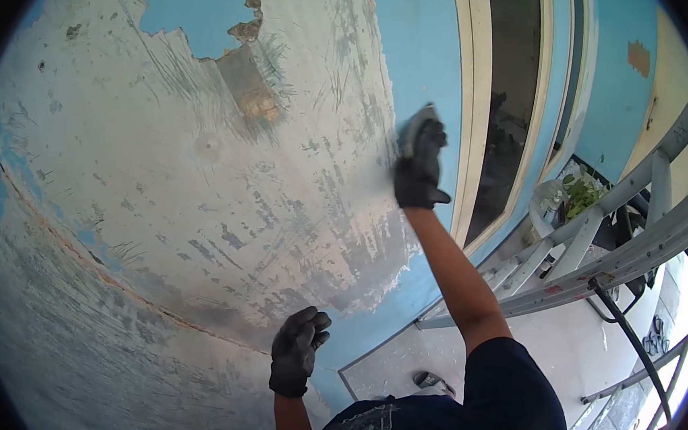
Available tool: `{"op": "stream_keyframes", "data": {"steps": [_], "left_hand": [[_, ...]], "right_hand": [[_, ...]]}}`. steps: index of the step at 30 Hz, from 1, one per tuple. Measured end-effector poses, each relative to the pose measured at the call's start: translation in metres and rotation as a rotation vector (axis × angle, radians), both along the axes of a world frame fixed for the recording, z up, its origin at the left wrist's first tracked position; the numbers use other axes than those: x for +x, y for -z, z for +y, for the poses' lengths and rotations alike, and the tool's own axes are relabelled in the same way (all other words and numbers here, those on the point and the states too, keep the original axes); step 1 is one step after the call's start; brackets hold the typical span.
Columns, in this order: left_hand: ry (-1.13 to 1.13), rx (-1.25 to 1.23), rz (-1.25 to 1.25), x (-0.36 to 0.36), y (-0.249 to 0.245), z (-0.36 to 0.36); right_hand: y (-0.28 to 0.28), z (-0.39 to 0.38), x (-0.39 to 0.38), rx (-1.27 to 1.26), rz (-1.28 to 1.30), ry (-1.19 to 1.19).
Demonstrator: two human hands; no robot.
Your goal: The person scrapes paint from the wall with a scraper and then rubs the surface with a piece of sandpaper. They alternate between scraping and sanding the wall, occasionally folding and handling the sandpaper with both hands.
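Note:
My right hand (pixel 420 166), in a dark work glove, reaches up to the wall (pixel 307 172). Its fingers are closed on a flat grey hand tool (pixel 413 128) whose exact kind is hidden by the glove and motion blur. The tool lies at the border between a worn, scraped whitish patch and the light blue paint (pixel 425 52). Lower down, my left hand (pixel 297 352), also gloved, is beside the wall with its fingers curled in. Nothing shows in it.
A grey metal ladder (pixel 564 289) curves along the right side. Behind it are a potted plant (pixel 580 195) and a pale floor (pixel 510 365). A cream window frame (pixel 474 104) stands right of my right hand. A long crack (pixel 105 275) crosses the lower wall. A sandalled foot (pixel 430 379) shows below.

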State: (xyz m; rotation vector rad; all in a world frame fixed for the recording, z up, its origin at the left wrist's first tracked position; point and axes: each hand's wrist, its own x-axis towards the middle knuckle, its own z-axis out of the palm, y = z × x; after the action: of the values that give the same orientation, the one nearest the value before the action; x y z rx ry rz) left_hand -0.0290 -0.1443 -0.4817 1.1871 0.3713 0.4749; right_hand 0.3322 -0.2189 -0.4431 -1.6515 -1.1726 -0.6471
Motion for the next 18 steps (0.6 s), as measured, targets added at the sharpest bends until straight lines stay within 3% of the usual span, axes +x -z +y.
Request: {"op": "stream_keyframes", "data": {"steps": [2,7,11,13,16,17,18], "left_hand": [[-0.007,-0.006,-0.001,0.003,0.006,-0.001],[0.030,0.035,0.060,-0.004,0.007,-0.003],[0.049,0.023,0.084,0.010,0.019,-0.007],[0.046,0.053,0.163,0.005,0.021,-0.004],[0.058,0.082,0.080,0.016,0.016,-0.008],[0.040,0.064,0.103,0.018,0.018,-0.010],[0.027,0.055,0.134,0.018,0.019,-0.009]], "right_hand": [[0.015,0.021,-0.022,0.006,-0.118,0.225],[0.018,-0.009,0.011,-0.240,0.060,0.046],[0.035,0.006,-0.032,-0.263,-0.096,0.460],[0.039,-0.019,-0.021,-0.092,0.174,0.049],[0.077,-0.021,0.007,0.210,0.008,0.400],[0.052,-0.007,-0.026,-0.413,-0.111,0.832],[0.025,0.007,-0.060,-1.017,-0.430,1.107]]}}
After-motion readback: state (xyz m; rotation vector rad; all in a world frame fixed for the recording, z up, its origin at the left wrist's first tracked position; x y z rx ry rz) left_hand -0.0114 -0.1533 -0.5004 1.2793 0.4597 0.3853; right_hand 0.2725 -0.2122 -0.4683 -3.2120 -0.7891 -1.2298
